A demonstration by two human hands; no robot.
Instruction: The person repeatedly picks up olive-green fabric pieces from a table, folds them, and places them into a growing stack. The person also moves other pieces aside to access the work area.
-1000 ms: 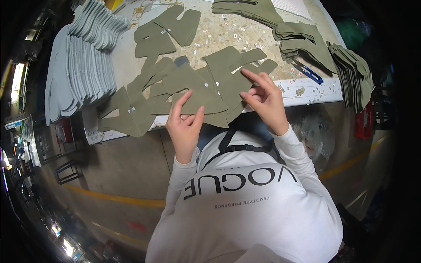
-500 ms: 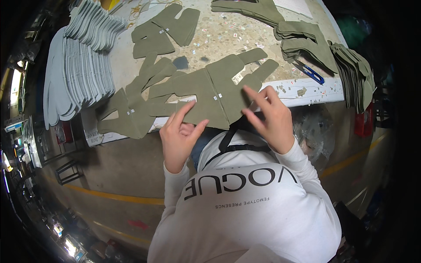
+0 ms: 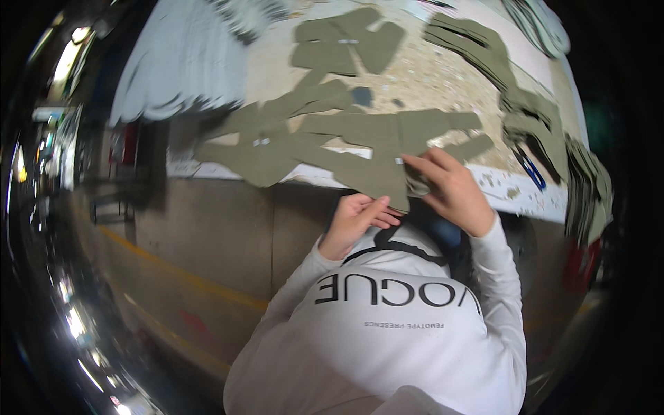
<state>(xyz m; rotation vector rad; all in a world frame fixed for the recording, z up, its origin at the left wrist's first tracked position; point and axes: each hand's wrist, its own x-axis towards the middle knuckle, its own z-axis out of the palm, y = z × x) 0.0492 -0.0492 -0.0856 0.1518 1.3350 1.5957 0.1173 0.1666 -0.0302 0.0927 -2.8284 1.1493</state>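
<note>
An olive-green cut fabric piece (image 3: 370, 162) with finger-like strips lies across the table's near edge, small white labels at its middle seam. At its near corner, the thumb of my left hand (image 3: 353, 225) presses on top with the fingers curled beneath. My right hand (image 3: 456, 194) pinches the right-hand part beside the seam, where the cloth is bent up between index finger and thumb. To the left lies a second olive piece (image 3: 259, 149), also labelled and partly overlapped by the first. Farther back sits another small olive stack (image 3: 346, 41).
Tall pale grey stacks of cut fabric (image 3: 183, 62) stand at the left. Blue-handled thread snips (image 3: 531, 169) lie at the right, beside folded olive pieces (image 3: 536, 124). More olive pieces (image 3: 588, 183) hang over the right edge. Scraps litter the speckled table (image 3: 408, 86).
Both hands were raised with fingers apart over the olive piece; now they have closed on its near corner and right part. The view has shifted, so the table appears farther right.
</note>
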